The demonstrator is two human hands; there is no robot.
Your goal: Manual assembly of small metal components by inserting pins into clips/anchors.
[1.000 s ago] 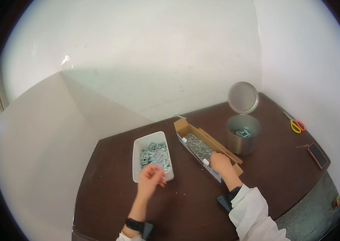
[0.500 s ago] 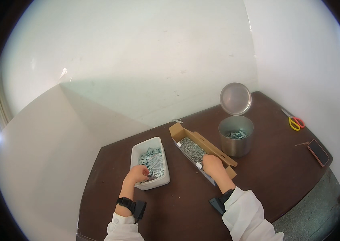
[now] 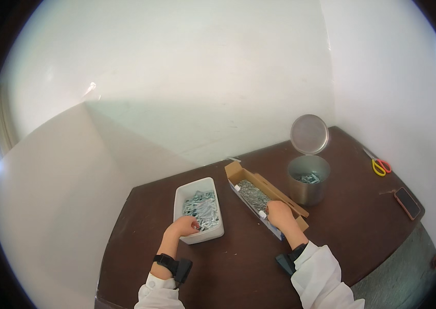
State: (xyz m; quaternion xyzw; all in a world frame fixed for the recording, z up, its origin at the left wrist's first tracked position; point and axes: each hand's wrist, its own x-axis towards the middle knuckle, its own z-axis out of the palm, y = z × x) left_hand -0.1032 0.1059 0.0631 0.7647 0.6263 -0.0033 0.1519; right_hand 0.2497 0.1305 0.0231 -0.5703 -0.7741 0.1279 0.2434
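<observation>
My left hand [image 3: 185, 225] reaches over the near left rim of a white plastic tub [image 3: 220, 226]. Its fingers are curled together at the small pale-green and silvery strips [image 3: 200, 205] inside; whatever they pinch is too small to make out. Over the near end of a long open cardboard box [image 3: 265, 180], my right hand [image 3: 280, 214] points downward with closed fingers. Small silver-grey pieces [image 3: 253, 194] fill the box. The right fingertips are hidden behind the hand, so anything between them does not show.
A round metal canister [image 3: 308, 191] with more strips inside stands right of the box, its round lid [image 3: 309, 134] upright behind it. Scissors [image 3: 379, 164] with red and yellow handles and a phone [image 3: 407, 203] lie at the right of the dark brown table [image 3: 218, 273]. Walls rise behind.
The view has shifted slightly, so the table's things appear a little further right and lower. My left fingers have drawn closer together in the tub. My right hand stays at the box's near end.
</observation>
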